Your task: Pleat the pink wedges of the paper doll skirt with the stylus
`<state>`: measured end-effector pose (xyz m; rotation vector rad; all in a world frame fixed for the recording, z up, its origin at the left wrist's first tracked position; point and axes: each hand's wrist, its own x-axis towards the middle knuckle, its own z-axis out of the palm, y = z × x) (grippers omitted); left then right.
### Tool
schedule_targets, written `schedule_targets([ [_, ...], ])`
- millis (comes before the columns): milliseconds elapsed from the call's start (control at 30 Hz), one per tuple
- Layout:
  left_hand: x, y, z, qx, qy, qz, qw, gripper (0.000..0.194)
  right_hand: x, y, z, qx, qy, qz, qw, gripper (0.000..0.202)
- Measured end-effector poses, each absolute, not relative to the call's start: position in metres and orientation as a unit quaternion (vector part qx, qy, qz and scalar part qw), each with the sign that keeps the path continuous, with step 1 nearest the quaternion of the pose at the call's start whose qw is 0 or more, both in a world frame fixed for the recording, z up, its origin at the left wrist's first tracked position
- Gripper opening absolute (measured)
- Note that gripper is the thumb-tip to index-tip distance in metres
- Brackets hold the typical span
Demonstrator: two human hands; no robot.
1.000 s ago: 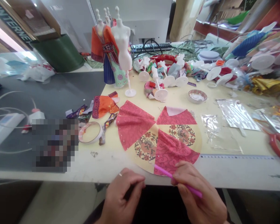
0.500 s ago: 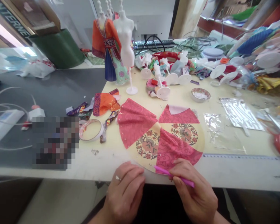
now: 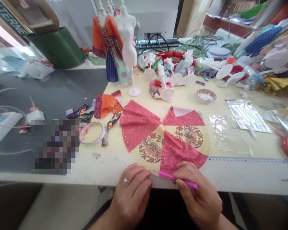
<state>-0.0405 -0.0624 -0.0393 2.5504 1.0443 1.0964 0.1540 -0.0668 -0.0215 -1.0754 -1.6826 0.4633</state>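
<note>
While your right hand (image 3: 198, 191) pinches the slim pink pen (image 3: 166, 175) near its middle, tip over the near rim of the round cloth (image 3: 156, 143), expect the pen to be light, stiff and slightly slick. The cloth lies on the table (image 3: 98, 169) right before you; its folded red panels (image 3: 180, 153) look light and soft, likely to ruck, so take hold by the outer rim. Your left hand (image 3: 132, 195) sits just beside that rim, fingers loosely curled; whether they hold anything, you can't tell from here. At upper left, slanted lettering (image 3: 9, 17) seems to read "INTERNE"; the ruler's (image 3: 244, 160) figures are too small to read.
</note>
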Motion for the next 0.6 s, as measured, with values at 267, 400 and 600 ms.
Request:
schedule_targets([
  [267,-0.0401,-0.062,-0.0384,0.86,0.348,0.365,0.082,0.023,0.1505,-0.062,-0.0216,-0.476,-0.69,0.17,0.518,0.008],
  [400,-0.0394,-0.0605,-0.039,0.86,0.349,0.365,0.077,0.022,0.1502,-0.061,-0.024,-0.482,-0.684,0.17,0.52,0.006],
  [600,-0.0391,-0.0596,-0.0379,0.86,0.347,0.366,0.078,0.022,0.1494,-0.0598,-0.0224,-0.494,-0.683,0.171,0.51,0.005],
])
